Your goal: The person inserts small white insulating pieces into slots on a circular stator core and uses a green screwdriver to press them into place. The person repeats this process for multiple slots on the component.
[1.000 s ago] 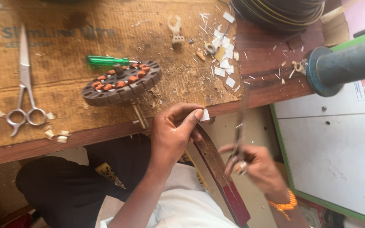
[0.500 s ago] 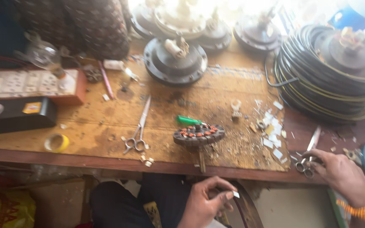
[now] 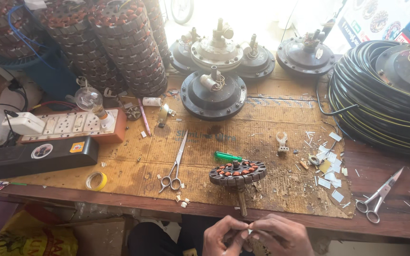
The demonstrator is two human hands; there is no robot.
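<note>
**Small white slip pinched between both hands below the counter edge**

A small white slip [image 3: 249, 232] is held at the bottom of the view, gripped from the left by the left hand [image 3: 225, 237] and from the right by the right hand [image 3: 281, 235]; the fingers of both are closed on it. Its long axis cannot be told. The wound stator [image 3: 237, 172] is seen straight ahead of the hands on the counter [image 3: 395, 223], its shaft pointing back at them. Scissors [image 3: 174, 167] lie to its left, a second pair [image 3: 378, 196] well to the right, nearer the right hand.
</note>
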